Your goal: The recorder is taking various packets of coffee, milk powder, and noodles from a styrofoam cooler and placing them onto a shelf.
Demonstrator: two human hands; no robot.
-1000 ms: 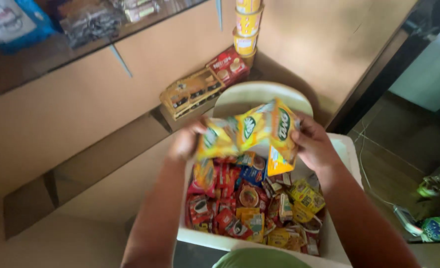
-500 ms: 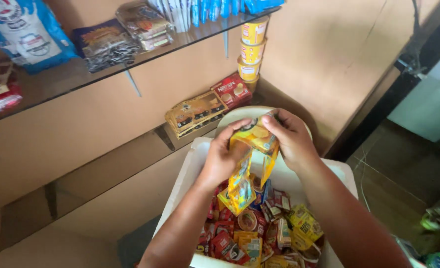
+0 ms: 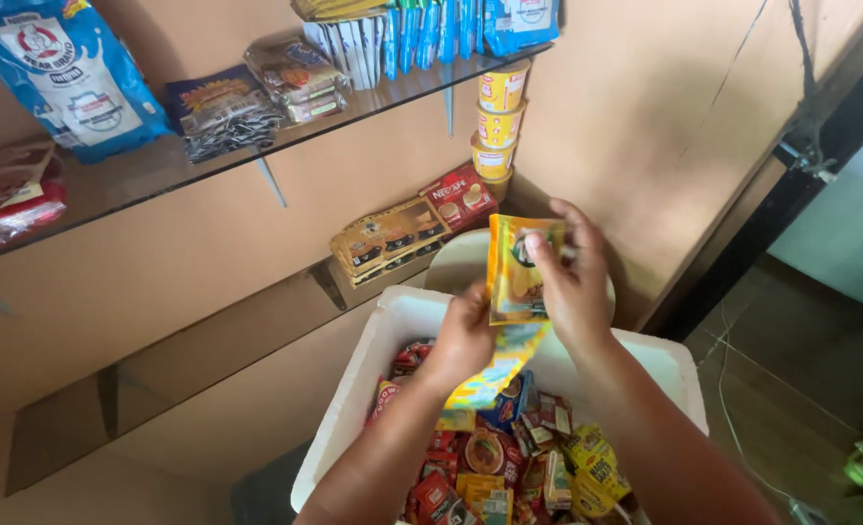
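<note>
While both hands work above a white foam box (image 3: pixel 392 326) of small packets, a strip of yellow foil sachets (image 3: pixel 517 282) is held up.

Nearest, the left hand (image 3: pixel 462 340) closes on the strip's lower part over the box; just beyond, the right hand (image 3: pixel 572 277) pinches the top sachet between thumb and fingers. Farther off, yellow cups (image 3: pixel 499 122) stand stacked against the tan wall under a glass shelf (image 3: pixel 256 146).
</note>
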